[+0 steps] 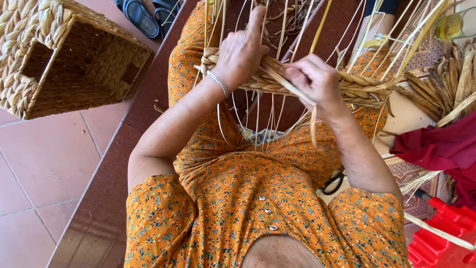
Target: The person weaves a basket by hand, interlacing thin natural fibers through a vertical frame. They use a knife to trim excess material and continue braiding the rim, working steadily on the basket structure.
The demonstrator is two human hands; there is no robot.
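Two hands work the woven band (317,82) on the person's lap. The left hand (240,52) presses it flat; the right hand (312,82) pinches a dry strand (314,130) (hanging below the pinch). Pulled too hard, it might snap.

Two hands are working here: the left hand (241,52) and the right hand (313,82), both gripping one braided straw band (357,85). One silver bangle (217,82) is circling the left wrist. One finished woven basket (59,54) is lying well off to the left of the left hand. Two dark sandals (148,15) are sitting beyond it. One pair of black scissors (333,182) is resting below the right forearm. One red cloth (441,146) and one red plastic stool (441,238) are lying to the right of the right hand. One glass (453,25) is standing far right. The thin upright stakes are too many to count.
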